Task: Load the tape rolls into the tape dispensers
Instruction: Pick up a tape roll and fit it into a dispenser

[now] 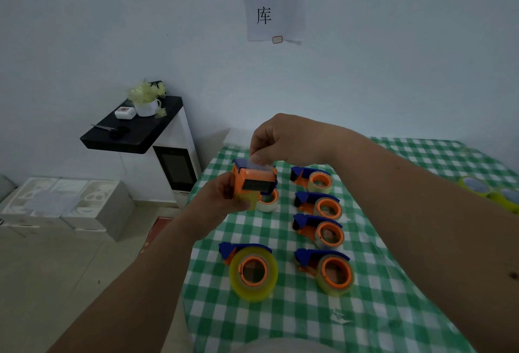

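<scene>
From the head view, your left hand (222,198) grips an orange-and-blue tape dispenser (254,181) raised above the far left part of the green-checked tabletop (379,310), while your right hand (283,139) pinches the clear tape end (257,163) at the dispenser's top edge. Below them, five loaded dispensers lie on the tabletop: a yellow-rolled one (251,271) near the front left and four in a column (320,229) to its right, with a partly hidden roll (268,201) just behind the held dispenser. Two spare yellow-green rolls (488,191) sit at the far right edge.
</scene>
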